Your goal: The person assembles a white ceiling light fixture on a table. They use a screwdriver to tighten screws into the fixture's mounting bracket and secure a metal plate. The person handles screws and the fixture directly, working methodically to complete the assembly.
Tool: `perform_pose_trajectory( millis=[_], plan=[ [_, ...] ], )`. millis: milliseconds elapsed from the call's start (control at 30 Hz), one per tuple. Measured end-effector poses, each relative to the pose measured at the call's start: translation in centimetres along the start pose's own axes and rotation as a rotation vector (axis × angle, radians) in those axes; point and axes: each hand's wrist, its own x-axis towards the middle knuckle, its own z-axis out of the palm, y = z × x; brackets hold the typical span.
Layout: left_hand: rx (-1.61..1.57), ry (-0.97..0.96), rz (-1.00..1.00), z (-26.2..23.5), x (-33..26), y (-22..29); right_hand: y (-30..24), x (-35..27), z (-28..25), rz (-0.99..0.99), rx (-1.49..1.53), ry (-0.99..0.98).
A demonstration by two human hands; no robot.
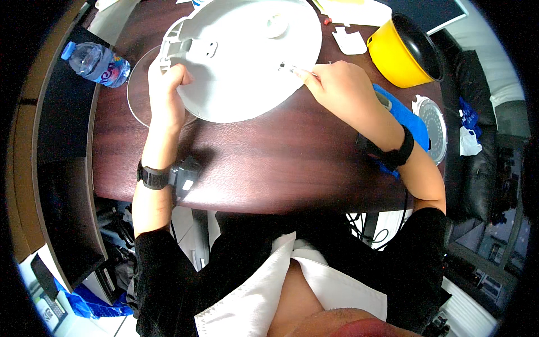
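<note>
White round cover (241, 78) sits above the table (269, 168), between both hands. Left hand (166, 95): fingers pinch its left rim, thumb inward. Right hand (343, 90): fingers pinch a slim pale tool (291, 68), tip at a dark spot (282, 66) on the cover.

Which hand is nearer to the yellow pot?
Right. The right hand is left of the yellow pot, close but apart; the left hand is farther off, at the left edge of the round white plastic cover.
</note>
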Motion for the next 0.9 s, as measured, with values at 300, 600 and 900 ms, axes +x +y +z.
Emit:
perform_pose_trajectory(
  millis=[300, 600, 900],
  plan=[
    [-0.035, 0.000, -0.111, 0.6, -1.3, -1.4, 0.8, -3.4, -0.3, 0.039, -0.025, -0.064],
    [-0.093, -0.008, -0.078, 1.1, -1.9, -1.2, 0.6, -3.4, -0.2, 0.045, -0.061, -0.028],
    [0.031, 0.021, -0.040, 0.8, -1.9, -1.4, 0.1, -3.5, -0.5, 0.028, -0.105, -0.080]
  ],
)
